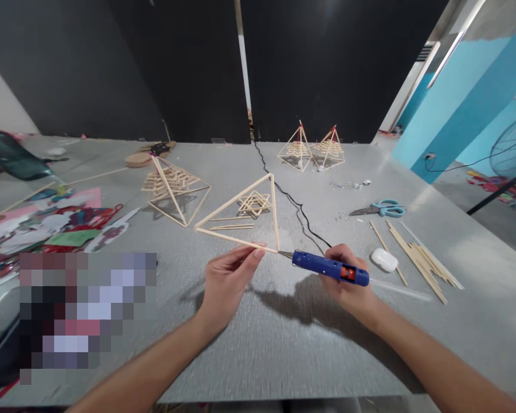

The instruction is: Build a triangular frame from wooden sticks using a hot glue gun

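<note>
My left hand (230, 281) pinches the near side of a triangle of wooden sticks (236, 241), close to its right corner, and holds it above the grey table. In my right hand (346, 278) is a blue hot glue gun (327, 268); its metal nozzle meets that corner of the triangle. A clear glue stick (402, 289) juts from the gun's rear. Beyond the triangle lie a small star-shaped stick frame (255, 203) and several loose thin sticks (231, 227).
A stick pyramid (176, 189) stands at left, and two more pyramids (298, 148) stand at the back. Scissors (380, 209), a white case (384, 260) and loose sticks (419, 261) lie at right. A black cord (301, 209) crosses the table (223, 367). Scraps (75, 232) cover the left.
</note>
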The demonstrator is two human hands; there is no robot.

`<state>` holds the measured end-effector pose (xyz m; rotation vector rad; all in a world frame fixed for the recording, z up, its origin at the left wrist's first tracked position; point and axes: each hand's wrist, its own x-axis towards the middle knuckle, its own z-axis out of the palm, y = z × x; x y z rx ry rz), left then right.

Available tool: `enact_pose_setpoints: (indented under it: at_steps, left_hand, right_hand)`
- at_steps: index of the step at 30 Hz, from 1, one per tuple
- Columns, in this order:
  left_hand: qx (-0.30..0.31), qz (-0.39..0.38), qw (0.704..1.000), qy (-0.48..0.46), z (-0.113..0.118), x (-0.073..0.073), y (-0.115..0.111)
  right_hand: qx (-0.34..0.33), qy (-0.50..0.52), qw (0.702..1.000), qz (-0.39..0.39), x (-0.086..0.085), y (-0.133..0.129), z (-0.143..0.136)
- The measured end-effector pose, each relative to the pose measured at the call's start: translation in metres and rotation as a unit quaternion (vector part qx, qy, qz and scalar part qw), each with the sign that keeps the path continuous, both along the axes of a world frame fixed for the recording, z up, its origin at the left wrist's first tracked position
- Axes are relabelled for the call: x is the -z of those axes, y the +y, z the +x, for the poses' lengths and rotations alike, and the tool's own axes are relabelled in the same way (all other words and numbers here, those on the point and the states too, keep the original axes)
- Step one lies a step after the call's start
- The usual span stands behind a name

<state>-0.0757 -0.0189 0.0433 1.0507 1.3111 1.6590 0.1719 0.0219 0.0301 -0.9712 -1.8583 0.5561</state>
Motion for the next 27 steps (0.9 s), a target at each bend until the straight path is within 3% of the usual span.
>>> enact_pose_setpoints:
  at_steps: [12, 27]
  left_hand:
    - [0.003, 0.001, 1.0, 0.0, -0.0002, -0.0053, -0.002]
    - [0.038, -0.033, 0.996, -0.071, 0.0011, -0.0028, -0.0021]
  right_hand:
    - [0.004, -0.003, 1.0, 0.011, 0.0016, -0.0001, 0.0008]
    - [0.004, -0.001, 1.0, -0.016, -0.0007, -0.0013, 0.0]
